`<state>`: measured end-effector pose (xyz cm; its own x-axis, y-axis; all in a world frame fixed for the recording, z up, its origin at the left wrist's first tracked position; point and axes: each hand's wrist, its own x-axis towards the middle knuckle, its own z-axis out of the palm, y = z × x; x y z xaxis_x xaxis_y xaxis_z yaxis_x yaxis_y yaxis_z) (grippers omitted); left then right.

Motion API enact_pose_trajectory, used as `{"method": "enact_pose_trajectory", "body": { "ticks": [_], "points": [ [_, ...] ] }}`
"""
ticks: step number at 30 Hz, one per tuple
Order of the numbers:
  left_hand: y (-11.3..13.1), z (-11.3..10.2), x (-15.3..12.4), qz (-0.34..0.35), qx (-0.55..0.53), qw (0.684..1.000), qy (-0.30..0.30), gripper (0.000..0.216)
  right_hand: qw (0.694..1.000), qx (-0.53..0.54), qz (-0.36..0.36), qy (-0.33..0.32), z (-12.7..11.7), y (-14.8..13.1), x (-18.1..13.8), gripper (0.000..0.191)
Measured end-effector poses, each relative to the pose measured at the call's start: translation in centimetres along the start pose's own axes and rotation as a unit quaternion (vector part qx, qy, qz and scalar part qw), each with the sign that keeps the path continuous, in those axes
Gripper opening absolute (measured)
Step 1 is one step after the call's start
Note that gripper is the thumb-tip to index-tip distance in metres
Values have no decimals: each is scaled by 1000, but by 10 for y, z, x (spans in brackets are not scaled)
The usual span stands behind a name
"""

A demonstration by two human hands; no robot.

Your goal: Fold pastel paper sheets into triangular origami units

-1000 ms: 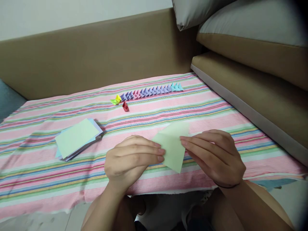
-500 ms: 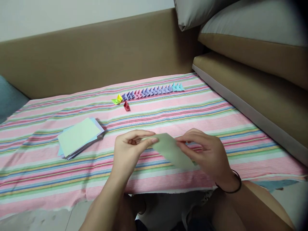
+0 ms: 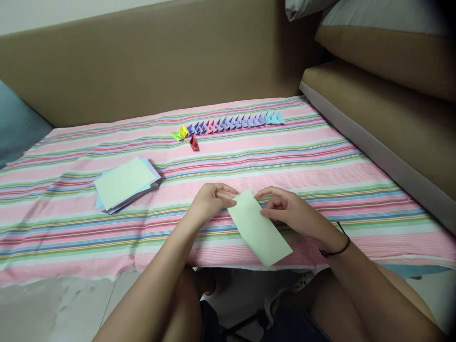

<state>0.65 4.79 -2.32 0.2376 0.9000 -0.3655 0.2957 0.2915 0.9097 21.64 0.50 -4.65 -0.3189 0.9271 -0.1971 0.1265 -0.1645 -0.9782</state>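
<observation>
A pale green sheet of paper (image 3: 260, 230) is between my hands near the front edge of the striped cloth. My left hand (image 3: 213, 199) pinches its upper left edge, thumb on top and fingers behind. At the upper right edge, my right hand (image 3: 281, 206) has the paper between thumb and forefinger, its other fingers curled. The sheet slants, its lower corner pointing toward me. A stack of coloured paper (image 3: 126, 183), pale green on top, lies to the left. Farther back is a row of folded paper pieces (image 3: 231, 123) in green, yellow, purple, pink and turquoise.
A single dark red folded piece (image 3: 194, 143) lies in front of the row. The striped cloth (image 3: 171, 232) covers the seat. Behind it rises a brown backrest (image 3: 160, 71); brown and grey cushions (image 3: 384, 123) are stacked at right. A blue cushion (image 3: 19, 121) is at left.
The paper has turned from an edge-tilted, blurred position to showing its broad face toward me. My hands have shifted slightly along its upper edges. The camera view has tilted down.
</observation>
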Motion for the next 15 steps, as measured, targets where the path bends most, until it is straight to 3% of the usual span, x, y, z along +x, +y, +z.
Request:
{"method": "enact_pose_trajectory", "body": {
  "ticks": [6, 15],
  "points": [
    [-15, 1, 13, 31, 91, 995, 21, 23, 998, -13, 63, -24, 3, 5, 6, 55],
    [-17, 8, 12, 90, 215, 970, 66, 24, 996, -61, 70, -13, 3, 6, 10, 56]
  ]
}}
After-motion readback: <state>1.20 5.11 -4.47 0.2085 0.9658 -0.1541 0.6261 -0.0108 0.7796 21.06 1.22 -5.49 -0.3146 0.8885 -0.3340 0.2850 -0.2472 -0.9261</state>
